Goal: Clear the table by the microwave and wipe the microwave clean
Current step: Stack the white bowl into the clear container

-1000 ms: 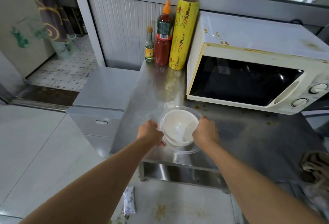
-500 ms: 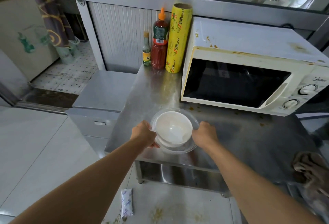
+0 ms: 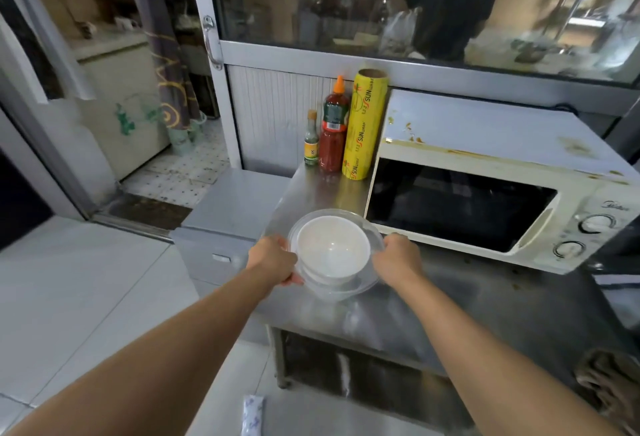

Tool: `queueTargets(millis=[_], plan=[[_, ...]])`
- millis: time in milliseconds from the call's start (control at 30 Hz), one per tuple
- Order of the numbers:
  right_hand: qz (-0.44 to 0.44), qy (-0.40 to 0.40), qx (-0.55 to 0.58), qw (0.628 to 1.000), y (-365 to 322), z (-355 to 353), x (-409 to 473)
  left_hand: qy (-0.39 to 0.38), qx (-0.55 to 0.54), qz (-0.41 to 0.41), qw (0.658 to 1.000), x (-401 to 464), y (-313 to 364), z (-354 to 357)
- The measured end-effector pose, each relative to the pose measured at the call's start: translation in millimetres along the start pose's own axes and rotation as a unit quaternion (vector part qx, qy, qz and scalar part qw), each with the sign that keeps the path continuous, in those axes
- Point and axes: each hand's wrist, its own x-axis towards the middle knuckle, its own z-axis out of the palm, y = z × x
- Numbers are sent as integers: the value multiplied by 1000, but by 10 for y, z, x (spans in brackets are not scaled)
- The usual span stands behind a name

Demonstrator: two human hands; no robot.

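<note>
Bowls (image 3: 333, 251), a white one nested in a clear one, sit in our grip above the table (image 3: 467, 300), just left of the microwave (image 3: 485, 172). Our left hand (image 3: 275, 259) and right hand (image 3: 398, 259) each clamp the clear rim. We judge the white bowl could slide out if we tilt, and a swing right could knock the microwave door.

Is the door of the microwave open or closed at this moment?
Closed. The microwave door lies flush with the front panel, its dark window faces forward, and no part of the inside shows.
</note>
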Motion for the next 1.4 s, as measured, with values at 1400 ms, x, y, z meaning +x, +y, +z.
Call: queueTargets(millis=[1400], plan=[[77, -6, 45, 996, -1427, 685, 2526, -41, -22, -11, 999, 3134, 633, -370]])
